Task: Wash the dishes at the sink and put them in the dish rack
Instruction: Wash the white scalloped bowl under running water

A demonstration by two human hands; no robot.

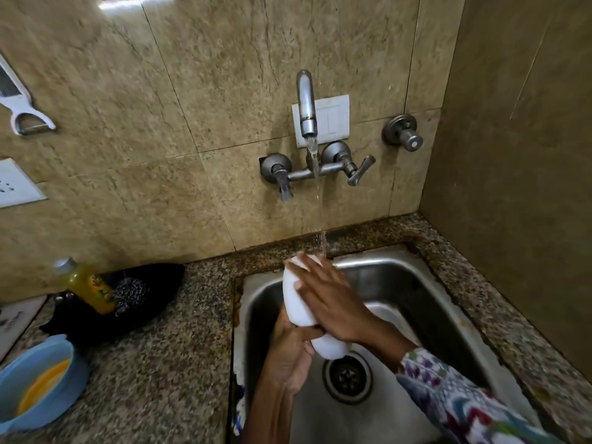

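Note:
A white dish (296, 301) is held upright on its edge over the steel sink (400, 277). My left hand (291, 354) grips its lower edge from below, fingers curled round it. My right hand (333, 299) lies flat across its face with the fingers spread. Water runs from the wall tap (307, 104) and falls onto the top of the dish by my right fingertips. Another white dish (389, 315) lies in the sink behind my right wrist, mostly hidden.
The sink drain (347, 376) is below the hands. On the granite counter to the left stand a yellow soap bottle (88, 288), a steel scrubber (129, 294) in a black holder, and a blue bowl (38, 382). A peeler (19, 100) hangs on the wall.

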